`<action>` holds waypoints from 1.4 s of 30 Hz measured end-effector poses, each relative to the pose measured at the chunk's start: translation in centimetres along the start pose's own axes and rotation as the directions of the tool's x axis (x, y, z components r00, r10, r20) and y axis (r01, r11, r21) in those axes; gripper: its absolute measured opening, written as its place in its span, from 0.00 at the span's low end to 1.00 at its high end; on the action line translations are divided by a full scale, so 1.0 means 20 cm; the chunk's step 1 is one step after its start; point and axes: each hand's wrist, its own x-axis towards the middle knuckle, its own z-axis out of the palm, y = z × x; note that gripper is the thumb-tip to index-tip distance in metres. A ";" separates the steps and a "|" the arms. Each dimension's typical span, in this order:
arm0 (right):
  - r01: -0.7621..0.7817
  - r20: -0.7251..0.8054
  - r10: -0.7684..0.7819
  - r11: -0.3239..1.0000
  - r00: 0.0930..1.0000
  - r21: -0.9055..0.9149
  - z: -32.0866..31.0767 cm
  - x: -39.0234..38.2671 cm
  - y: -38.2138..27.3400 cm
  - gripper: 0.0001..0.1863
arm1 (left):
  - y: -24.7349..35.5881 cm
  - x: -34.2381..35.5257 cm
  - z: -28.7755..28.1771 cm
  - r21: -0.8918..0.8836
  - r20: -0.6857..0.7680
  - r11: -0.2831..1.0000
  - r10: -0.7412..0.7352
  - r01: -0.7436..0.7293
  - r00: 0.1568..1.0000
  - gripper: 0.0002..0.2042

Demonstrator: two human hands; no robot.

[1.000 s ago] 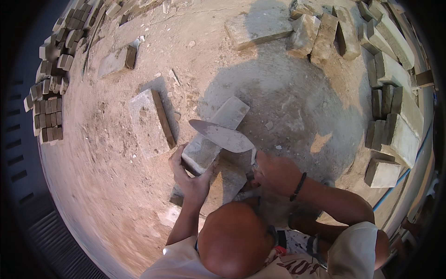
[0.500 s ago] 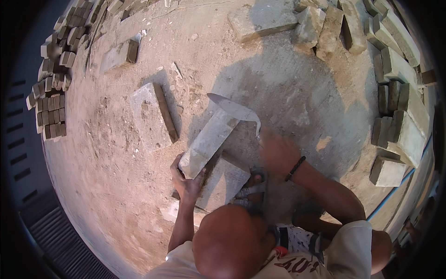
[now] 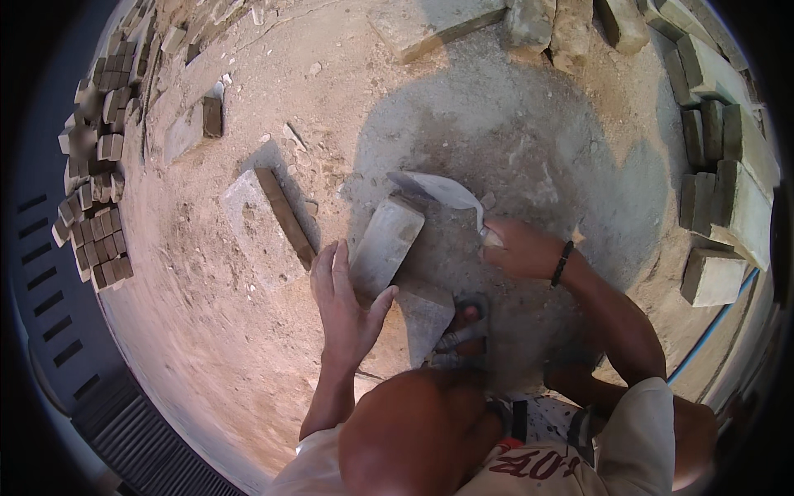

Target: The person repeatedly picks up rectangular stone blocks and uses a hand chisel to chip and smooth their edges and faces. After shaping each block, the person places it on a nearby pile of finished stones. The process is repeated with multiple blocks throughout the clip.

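Brick work is what I see from the head view: my left hand (image 3: 347, 310) lies flat and open on the ground, fingers spread, with the thumb touching the near end of a grey brick (image 3: 387, 245). I think this hand is there to steady the brick so it does not slide. The brick lies tilted on the ground, its far end pointing up and right toward a wide patch of grey mortar (image 3: 513, 157) spread over the sandy ground (image 3: 207, 331). My right hand (image 3: 519, 248) is closed around the handle of a trowel (image 3: 438, 190), whose pale blade reaches left, its tip at the far end of the brick; held like this, the blade can work at that end. A dark band (image 3: 562, 263) sits on the right wrist. Just below the brick lies another flat slab (image 3: 426, 318), and a foot in a sandal (image 3: 463, 331) stands right beside it, probably for a stable squat. To the left lies a larger block with a brown edge (image 3: 265, 223), apart from the brick. More bricks are stacked at the left rim (image 3: 91, 223) and at the right rim (image 3: 728, 190), near enough to reach.
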 end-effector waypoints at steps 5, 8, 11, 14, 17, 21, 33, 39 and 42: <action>0.104 0.116 -0.095 0.991 0.989 -0.081 0.05 -0.02 -0.12 0.21 | 0.07 0.15 0.12 0.089 0.108 0.994 -0.070 0.061 0.992 0.47; 0.006 0.103 -0.011 0.999 0.995 0.054 0.08 0.09 0.21 0.21 | 0.14 0.23 0.21 0.158 0.099 0.975 -0.170 0.153 0.981 0.44; -0.051 0.074 0.049 0.998 0.996 0.026 -0.04 0.04 -0.08 0.21 | 0.12 0.22 0.19 0.172 0.033 0.963 -0.217 0.208 0.976 0.40; 0.067 0.180 -0.067 0.998 0.981 0.003 0.05 0.01 -0.13 0.21 | 0.10 0.24 0.17 0.119 -0.003 0.979 -0.164 0.163 0.986 0.37; -0.004 0.144 -0.006 0.998 0.990 0.069 0.08 0.10 0.05 0.21 | 0.11 0.23 0.10 0.001 0.027 0.986 -0.164 0.164 0.986 0.36; -0.055 0.067 0.062 0.994 0.996 -0.098 -0.03 -0.01 -0.03 0.20 | 0.08 0.16 -0.04 -0.253 0.053 0.926 -0.275 0.279 0.960 0.38; 0.137 -0.109 -0.228 0.835 0.967 -0.533 -0.10 -0.35 -0.63 0.15 | 0.11 0.22 -0.04 -0.478 -0.193 0.877 -0.162 0.051 0.968 0.37; 0.047 -0.243 -0.219 0.826 0.945 -0.561 -0.24 -0.25 -0.50 0.16 | 0.14 0.24 0.06 -0.401 -0.366 0.916 -0.173 0.013 0.914 0.40; 0.123 -0.067 -0.195 0.814 0.979 -0.568 -0.09 -0.39 -0.65 0.16 | 0.14 0.22 0.06 -0.435 -0.353 0.900 -0.165 -0.005 0.921 0.41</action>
